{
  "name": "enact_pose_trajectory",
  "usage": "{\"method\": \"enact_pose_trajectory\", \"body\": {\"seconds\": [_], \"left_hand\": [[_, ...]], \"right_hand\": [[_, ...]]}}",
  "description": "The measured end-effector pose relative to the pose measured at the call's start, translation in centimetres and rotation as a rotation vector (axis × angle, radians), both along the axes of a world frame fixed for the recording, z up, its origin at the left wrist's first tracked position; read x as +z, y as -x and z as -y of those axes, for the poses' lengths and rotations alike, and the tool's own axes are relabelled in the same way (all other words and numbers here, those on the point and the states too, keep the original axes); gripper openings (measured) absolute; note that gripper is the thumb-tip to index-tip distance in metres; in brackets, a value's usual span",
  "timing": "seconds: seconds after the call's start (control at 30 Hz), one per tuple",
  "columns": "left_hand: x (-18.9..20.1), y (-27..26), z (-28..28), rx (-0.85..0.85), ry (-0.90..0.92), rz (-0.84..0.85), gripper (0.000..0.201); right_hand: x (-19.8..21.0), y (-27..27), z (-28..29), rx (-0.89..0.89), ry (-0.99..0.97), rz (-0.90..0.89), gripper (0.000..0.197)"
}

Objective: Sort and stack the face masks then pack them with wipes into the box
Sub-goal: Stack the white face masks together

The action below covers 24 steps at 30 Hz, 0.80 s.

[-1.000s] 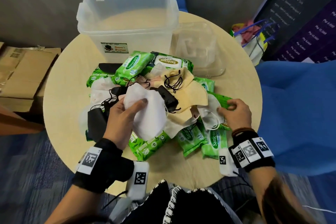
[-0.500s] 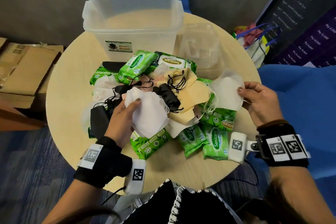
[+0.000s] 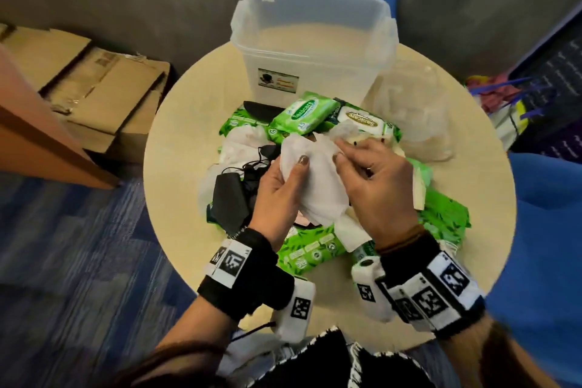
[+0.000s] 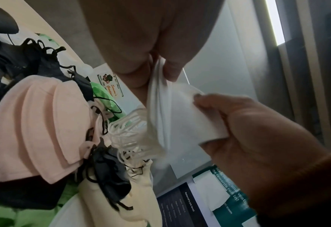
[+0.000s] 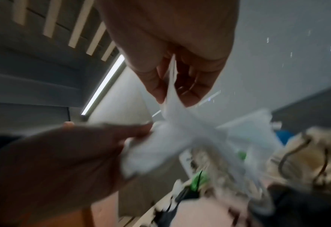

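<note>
- Head view showed the right hand [image 3: 382, 186] brought in from the table's right side, where it had held a white mask apart half a second before, to meet the left hand [image 3: 278, 195] over the middle of the pile.
- That mask now lay against the white masks [image 3: 318, 179] the left hand already gripped, so both hands held one white bundle above the heap.
- Left thumb [image 3: 300, 165] pressed on top of the bundle with the fingers curled beneath; the left wrist view showed the mask edges pinched between thumb and fingers [image 4: 172, 72].
- Right fingertips [image 3: 341, 153] pinched the bundle's far upper edge; the right wrist view, blurred, showed a white edge caught between thumb and fingers [image 5: 155, 86].
- Pink mask [image 4: 36, 126], black masks [image 3: 230, 198] and green Sanicare wipe packs [image 3: 302, 115] lay loose under the hands on the round table [image 3: 182, 142].
- Clear plastic box [image 3: 315, 50] stood open beyond the pile, its lid [image 3: 412, 110] just beside it on the right.
</note>
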<state>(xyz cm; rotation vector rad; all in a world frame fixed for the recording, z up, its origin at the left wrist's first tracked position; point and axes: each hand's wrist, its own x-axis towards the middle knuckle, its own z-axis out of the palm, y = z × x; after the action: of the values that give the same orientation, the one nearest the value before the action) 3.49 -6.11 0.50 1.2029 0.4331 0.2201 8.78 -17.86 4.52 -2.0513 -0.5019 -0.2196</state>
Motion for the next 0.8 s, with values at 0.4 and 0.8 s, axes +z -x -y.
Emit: {"method": "enact_pose_trajectory", "body": {"seconds": [0.4, 0.8], "left_hand": [[0.3, 0.7, -4.0, 0.127, 0.079, -0.024, 0.038], [-1.5, 4.0, -13.0, 0.416, 0.107, -0.098, 0.027]], "right_hand": [[-3.5, 2.5, -5.9, 0.293, 0.236, 0.093, 0.031], [-2.3, -6.4, -13.7, 0.192, 0.276, -0.317, 0.016]]}}
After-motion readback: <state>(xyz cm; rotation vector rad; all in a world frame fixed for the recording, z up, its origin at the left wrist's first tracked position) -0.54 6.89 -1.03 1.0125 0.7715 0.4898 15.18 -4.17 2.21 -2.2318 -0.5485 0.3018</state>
